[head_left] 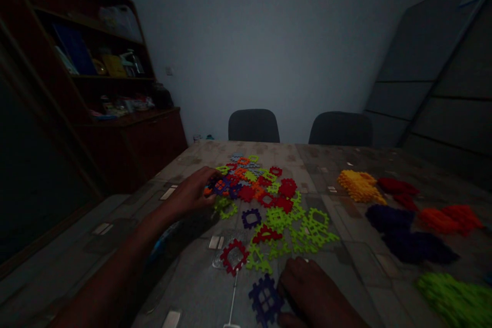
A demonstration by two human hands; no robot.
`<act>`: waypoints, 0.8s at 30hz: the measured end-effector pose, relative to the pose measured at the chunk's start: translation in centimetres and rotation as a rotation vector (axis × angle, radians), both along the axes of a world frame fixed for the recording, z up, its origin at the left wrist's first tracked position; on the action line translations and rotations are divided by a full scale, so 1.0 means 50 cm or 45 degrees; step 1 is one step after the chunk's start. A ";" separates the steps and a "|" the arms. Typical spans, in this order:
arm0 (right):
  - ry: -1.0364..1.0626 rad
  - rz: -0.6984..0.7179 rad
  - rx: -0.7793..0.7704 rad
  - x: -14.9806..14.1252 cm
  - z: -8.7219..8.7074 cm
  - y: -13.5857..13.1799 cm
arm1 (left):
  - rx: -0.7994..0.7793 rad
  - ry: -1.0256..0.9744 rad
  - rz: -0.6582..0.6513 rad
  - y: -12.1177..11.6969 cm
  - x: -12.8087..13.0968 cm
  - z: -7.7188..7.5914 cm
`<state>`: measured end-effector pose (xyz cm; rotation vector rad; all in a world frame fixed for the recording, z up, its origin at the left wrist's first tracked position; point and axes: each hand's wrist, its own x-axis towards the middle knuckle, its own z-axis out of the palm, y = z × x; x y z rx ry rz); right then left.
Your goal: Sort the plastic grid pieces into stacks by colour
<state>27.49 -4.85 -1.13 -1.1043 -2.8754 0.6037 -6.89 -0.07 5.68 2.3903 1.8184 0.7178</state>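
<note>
**Two hands among toothed plastic tiles on a patterned counter**

The right hand [307, 287] is curling closed, gripping the edge of a purple windowed tile [265, 300] at the near side of the counter [196, 271]. Because it is holding only one side, the tile could be twisting or slipping free. The left hand [196, 189] is arching, thumb and fingertips apart, around a second purple tile [220, 186] at the heap's left margin; whether it is gripping cannot be told. Teeth there are overlapping neighbouring pieces, so a pull could be snagging and dragging several together. Dim light could be causing a misjudged grasp, dark purple blending into shadow.

The windowed tile is showing a square outline, blunt teeth along its sides and a four-paned centre. Beyond it, a red open-centred tile [234, 257] and a green triangular tile [259, 260] are lying flat, near the mixed heap. Farther right, yellow pieces [359, 186], purple pieces [411, 236], orange pieces [449, 219] and green pieces [455, 297] are resting in colour groups.
</note>
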 end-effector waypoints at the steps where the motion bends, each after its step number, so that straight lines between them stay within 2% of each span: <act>1: 0.033 0.007 0.031 0.003 -0.005 -0.001 | 0.002 -0.016 -0.028 -0.004 0.011 0.004; 3: 0.093 0.027 0.054 0.011 -0.011 -0.001 | -0.007 -0.050 -0.086 -0.011 0.037 0.011; 6: 0.162 -0.009 -0.012 0.022 -0.006 0.004 | -0.037 -0.095 -0.180 -0.025 0.081 0.015; 9: 0.186 -0.175 -0.049 0.031 0.014 0.014 | -0.085 -0.126 -0.281 -0.046 0.124 0.012; 14: 0.198 -0.402 0.027 0.041 0.050 0.039 | -0.244 -0.154 -0.426 -0.085 0.181 0.002; 20: 0.163 -0.486 0.041 0.047 0.056 0.054 | -0.392 -0.136 -0.443 -0.139 0.238 -0.003; 24: 0.146 -0.471 0.036 0.050 0.048 0.054 | -0.534 -0.099 -0.379 -0.181 0.257 -0.026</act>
